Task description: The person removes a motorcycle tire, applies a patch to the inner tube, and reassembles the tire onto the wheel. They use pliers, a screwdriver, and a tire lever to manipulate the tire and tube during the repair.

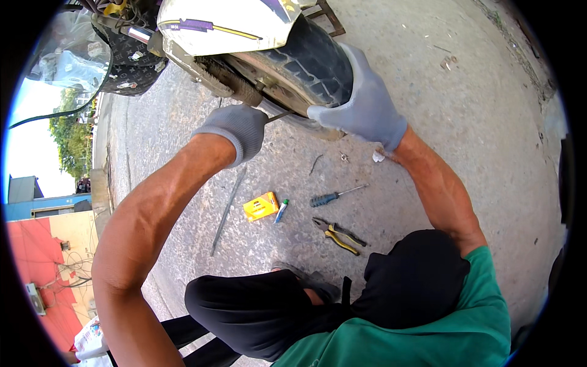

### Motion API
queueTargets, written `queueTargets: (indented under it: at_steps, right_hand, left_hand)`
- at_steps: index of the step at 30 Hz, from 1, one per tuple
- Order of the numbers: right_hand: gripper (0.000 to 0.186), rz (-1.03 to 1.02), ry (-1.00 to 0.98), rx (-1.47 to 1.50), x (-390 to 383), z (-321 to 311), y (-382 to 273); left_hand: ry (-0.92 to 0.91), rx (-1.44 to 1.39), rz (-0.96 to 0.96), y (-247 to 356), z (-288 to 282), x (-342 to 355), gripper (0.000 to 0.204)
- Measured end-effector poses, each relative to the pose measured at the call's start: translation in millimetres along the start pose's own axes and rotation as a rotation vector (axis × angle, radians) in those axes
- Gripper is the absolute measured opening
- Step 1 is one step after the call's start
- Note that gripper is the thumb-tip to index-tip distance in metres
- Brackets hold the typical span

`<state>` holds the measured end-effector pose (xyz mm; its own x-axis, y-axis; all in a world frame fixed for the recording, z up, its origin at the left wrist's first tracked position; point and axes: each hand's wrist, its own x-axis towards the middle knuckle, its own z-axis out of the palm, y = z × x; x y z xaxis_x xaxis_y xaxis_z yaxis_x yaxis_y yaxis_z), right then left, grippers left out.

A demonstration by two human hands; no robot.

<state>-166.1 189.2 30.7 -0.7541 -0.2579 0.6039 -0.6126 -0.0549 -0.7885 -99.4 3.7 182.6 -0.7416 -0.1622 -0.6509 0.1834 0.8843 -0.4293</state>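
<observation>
A motorbike wheel with a black, treaded tyre (pixel 315 61) is in front of me, below a white mudguard (pixel 226 24). My left hand (pixel 235 129), in a grey knit glove, is closed around a thin metal tool; its dark shaft (pixel 279 116) reaches to the wheel's edge. The rest of that tool is hidden in the fist. With fingers spread, my right hand (pixel 367 101), gloved in grey too, lies against the tyre's right side. Its fingertips are partly out of sight behind the tyre.
Between my feet and the wheel lie a screwdriver (pixel 327 199), pliers (pixel 336 235), a yellow box (pixel 261 207), a small tube (pixel 282 211) and a long thin rod (pixel 227 213). A crumpled white scrap (pixel 378 156) is under my right wrist. A patterned dark cover (pixel 131 61) hangs upper left.
</observation>
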Motion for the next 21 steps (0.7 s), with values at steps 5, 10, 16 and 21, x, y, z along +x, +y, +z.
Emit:
queueTargets:
  at_steps: [5, 10, 16, 21]
  right_hand:
    - [0.102, 0.021, -0.028, 0.042, 3, 4, 0]
    - [0.103, 0.004, -0.047, -0.001, 2, 4, -2]
    - [0.098, 0.060, -0.128, -0.027, 1, 6, -23]
    - [0.098, 0.029, -0.144, -0.025, 2, 2, -17]
  left_hand:
    - [0.185, -0.399, -0.158, -7, 118, -23, 0.052]
    - [0.390, -0.658, -0.180, 16, 178, -21, 0.055]
    - [0.584, -0.812, -0.166, 41, 231, -11, 0.055]
    - [0.630, -0.998, -0.206, 72, 240, 0, 0.055]
